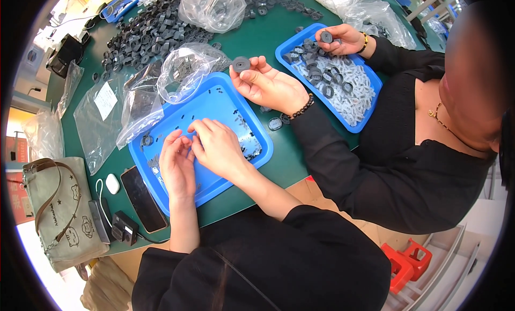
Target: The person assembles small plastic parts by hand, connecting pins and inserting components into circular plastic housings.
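Both of my hands are over a blue tray (pixel 263 145) with small black pieces (pixel 248 142) scattered in it, mostly along its right side. My left hand (pixel 178 163) has its fingers curled and its thumb close to them. Right beside it, my right hand (pixel 217 147) bends its fingers toward the left fingertips. Whatever the fingers pinch is too small or too hidden to name. A dark round part (pixel 147 140) lies in the tray's left corner, near some small metallic pieces (pixel 155 165).
A co-worker at right holds a dark grey disc (pixel 241 64) above my tray's far corner. Their other hand is over a second blue tray (pixel 370 115) of clear pieces and black rings. Dark parts (pixel 145 37) heap behind clear bags (pixel 96 115). A phone (pixel 144 198) and bag (pixel 67 214) lie left.
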Motion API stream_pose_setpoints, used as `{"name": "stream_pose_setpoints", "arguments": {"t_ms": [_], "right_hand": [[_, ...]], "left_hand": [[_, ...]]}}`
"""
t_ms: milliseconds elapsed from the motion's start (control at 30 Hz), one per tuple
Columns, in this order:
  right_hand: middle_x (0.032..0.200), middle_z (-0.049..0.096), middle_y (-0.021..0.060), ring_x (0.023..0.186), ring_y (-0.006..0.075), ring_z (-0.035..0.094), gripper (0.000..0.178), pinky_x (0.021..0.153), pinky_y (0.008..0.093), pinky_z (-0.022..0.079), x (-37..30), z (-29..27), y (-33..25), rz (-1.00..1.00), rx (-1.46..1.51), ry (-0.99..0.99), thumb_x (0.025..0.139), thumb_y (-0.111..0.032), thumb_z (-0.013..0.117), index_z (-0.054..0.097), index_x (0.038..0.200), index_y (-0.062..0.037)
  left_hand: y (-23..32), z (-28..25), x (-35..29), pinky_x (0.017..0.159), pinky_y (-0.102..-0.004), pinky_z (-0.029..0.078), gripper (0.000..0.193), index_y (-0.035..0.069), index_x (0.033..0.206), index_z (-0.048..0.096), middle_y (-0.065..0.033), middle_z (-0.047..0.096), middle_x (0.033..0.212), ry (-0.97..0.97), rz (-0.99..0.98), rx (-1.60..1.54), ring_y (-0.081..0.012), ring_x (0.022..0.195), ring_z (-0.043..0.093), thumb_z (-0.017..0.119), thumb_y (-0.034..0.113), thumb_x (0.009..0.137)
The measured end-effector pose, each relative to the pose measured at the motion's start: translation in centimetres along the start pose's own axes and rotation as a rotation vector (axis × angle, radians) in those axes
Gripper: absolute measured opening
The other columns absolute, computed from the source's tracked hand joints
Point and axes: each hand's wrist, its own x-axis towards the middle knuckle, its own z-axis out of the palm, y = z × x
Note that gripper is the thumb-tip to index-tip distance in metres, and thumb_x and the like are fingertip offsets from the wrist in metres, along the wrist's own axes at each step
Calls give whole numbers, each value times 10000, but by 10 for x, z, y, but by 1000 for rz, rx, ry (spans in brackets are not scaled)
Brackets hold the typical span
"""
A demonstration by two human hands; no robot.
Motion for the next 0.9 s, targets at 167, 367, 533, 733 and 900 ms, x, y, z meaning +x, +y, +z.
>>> {"name": "stream_pose_setpoints", "arguments": {"t_ms": [167,367,533,733,900], "right_hand": [[868,611,122,831,330,608,142,741,447,484,-1,1,2,-9,-12,16,808,-77,603,569,943,-45],[860,601,111,824,314,605,179,733,436,474,-3,3,2,-29,-81,32,780,-83,628,570,946,-53],[829,579,103,801,306,589,184,710,426,459,-3,2,1,-61,-126,43,759,-73,641,559,922,-57],[825,577,107,785,307,580,164,686,436,446,-3,-1,3,-37,-160,21,764,-80,637,562,905,-43],[810,592,127,777,325,588,141,685,452,457,-1,5,6,-45,-123,59,757,-84,637,585,873,-23]], "left_hand": [[1,8,-1,878,-310,465,317,-4,1222,540,-119,605,1155,27,54,77,-160,955,590,543,126,933],[7,13,-2,920,-316,449,436,7,1346,494,-132,523,1360,103,236,400,-182,1107,572,539,175,946],[32,43,-4,978,-349,413,397,40,1288,563,-107,555,1327,88,394,702,-201,1170,530,603,96,897],[40,99,28,1017,-402,390,369,69,1189,622,-120,588,1271,-36,845,1411,-276,1195,532,670,149,831],[30,130,50,927,-348,464,313,31,1133,646,-118,656,1133,-286,677,1495,-220,1081,609,677,157,848]]}}
